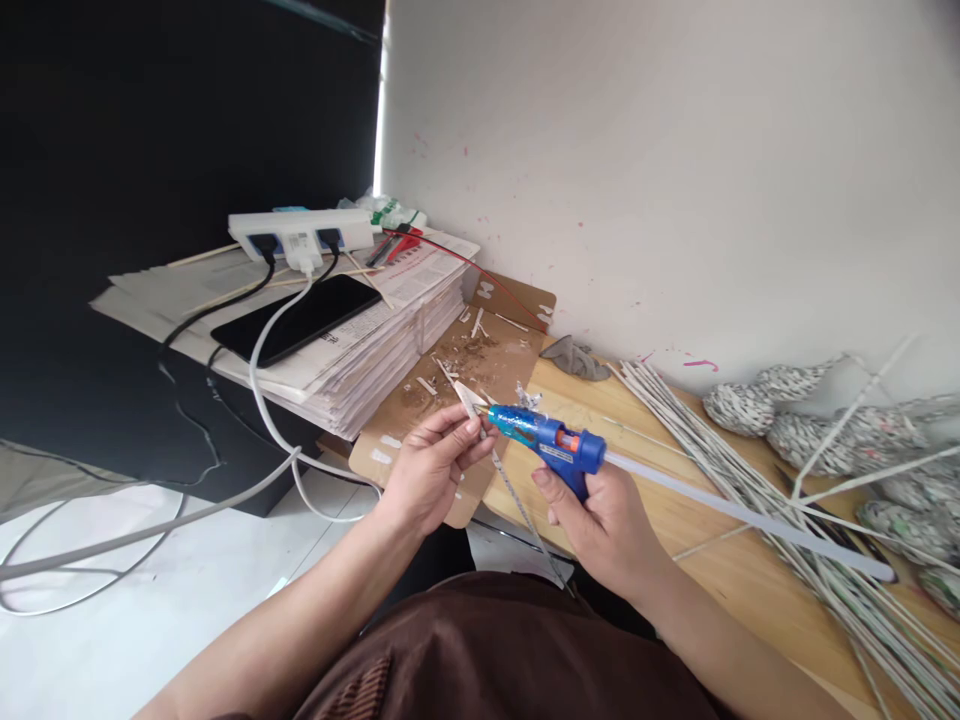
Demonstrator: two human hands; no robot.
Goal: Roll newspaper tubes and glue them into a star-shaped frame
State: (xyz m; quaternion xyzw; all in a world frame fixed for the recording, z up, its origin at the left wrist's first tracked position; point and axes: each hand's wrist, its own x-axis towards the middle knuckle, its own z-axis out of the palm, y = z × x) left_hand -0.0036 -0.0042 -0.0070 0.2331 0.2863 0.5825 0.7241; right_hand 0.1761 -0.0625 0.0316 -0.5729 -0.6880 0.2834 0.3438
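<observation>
In my right hand [611,520] is a blue hot glue gun [555,445], gripped by its handle and pointing left. A long whitish glue stick [750,515] sticks out of its back end. My left hand [439,460] pinches a thin rolled newspaper strip [517,502] with a pale, flattened top end. The gun's nozzle is at that strip, close to my left fingertips; whether it touches cannot be made out. The strip's lower part hangs down toward my lap. Beneath both hands lies brown cardboard [420,420] with paper scraps on it.
A newspaper stack [405,350] bears a black phone [296,320], a white power strip [300,235] and a red-handled tool [401,243]. Cables drape off its left side. Rolled paper sticks [720,465], woven paper shapes [810,435] and a grey cloth [576,358] lie on the wooden table [637,420].
</observation>
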